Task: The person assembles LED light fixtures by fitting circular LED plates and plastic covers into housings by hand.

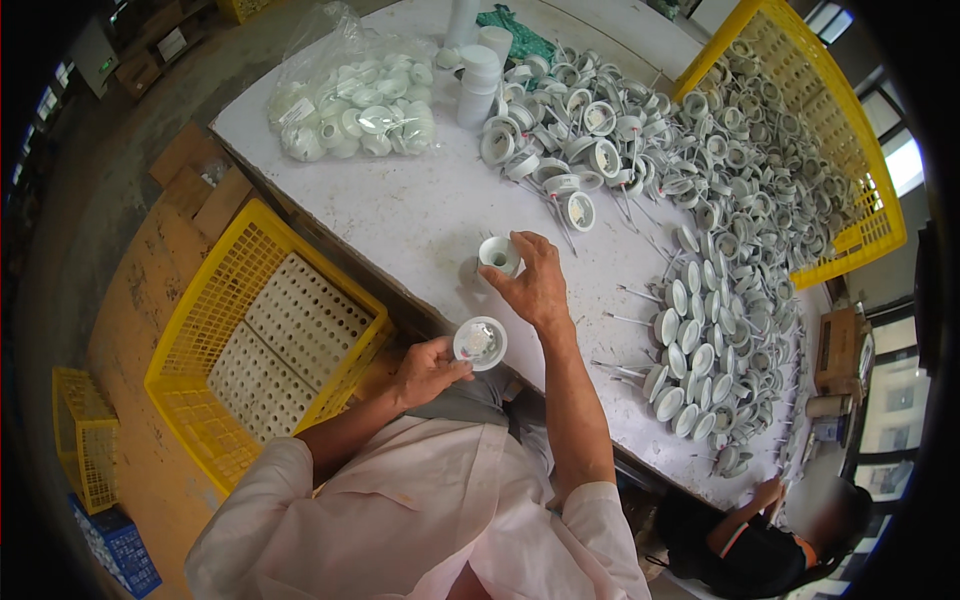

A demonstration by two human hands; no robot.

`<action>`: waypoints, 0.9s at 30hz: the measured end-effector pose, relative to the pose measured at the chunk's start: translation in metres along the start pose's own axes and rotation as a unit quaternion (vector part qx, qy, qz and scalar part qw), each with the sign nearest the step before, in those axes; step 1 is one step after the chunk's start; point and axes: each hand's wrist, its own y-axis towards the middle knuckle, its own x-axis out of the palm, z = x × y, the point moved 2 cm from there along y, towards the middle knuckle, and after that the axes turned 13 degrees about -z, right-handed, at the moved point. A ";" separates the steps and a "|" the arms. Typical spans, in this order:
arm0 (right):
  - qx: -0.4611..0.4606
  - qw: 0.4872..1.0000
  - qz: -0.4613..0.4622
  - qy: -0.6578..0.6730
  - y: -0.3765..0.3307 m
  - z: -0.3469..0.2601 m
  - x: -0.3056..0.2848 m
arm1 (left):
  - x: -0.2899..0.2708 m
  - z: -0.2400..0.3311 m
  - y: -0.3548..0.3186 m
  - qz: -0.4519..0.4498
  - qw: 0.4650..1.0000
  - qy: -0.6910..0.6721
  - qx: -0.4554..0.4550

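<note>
My left hand (430, 371), fingers closed, grips a round white lamp housing (480, 343) by its rim near the table's front edge. The housing's open face is turned up and shows a pale inner part with small components. My right hand (538, 283) pinches a small white round piece (497, 250) with a dark hole in its middle, between thumb and fingers. That piece is at or just over the white tabletop (400, 220); I cannot tell whether it touches. The two pieces are apart.
Many similar white housings (700, 350) with wires cover the right side, some spilling from a tipped yellow crate (885, 180). A clear bag of white domed covers (370, 105) and white cylinders (478, 85) stand far left. Another yellow crate (185, 345) holds perforated panels. A co-worker (740, 550) sits right.
</note>
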 end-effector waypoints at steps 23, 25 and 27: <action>0.006 0.964 0.099 0.247 -0.002 0.005 0.004 | -0.017 0.004 0.001 -0.015 0.991 -0.132 -0.024; 0.020 0.944 0.125 0.304 -0.013 0.009 0.002 | -0.014 0.009 0.003 -0.006 0.989 -0.147 -0.024; -0.013 0.937 0.192 0.291 -0.032 0.021 -0.004 | -0.009 0.019 0.012 -0.017 0.993 -0.108 -0.050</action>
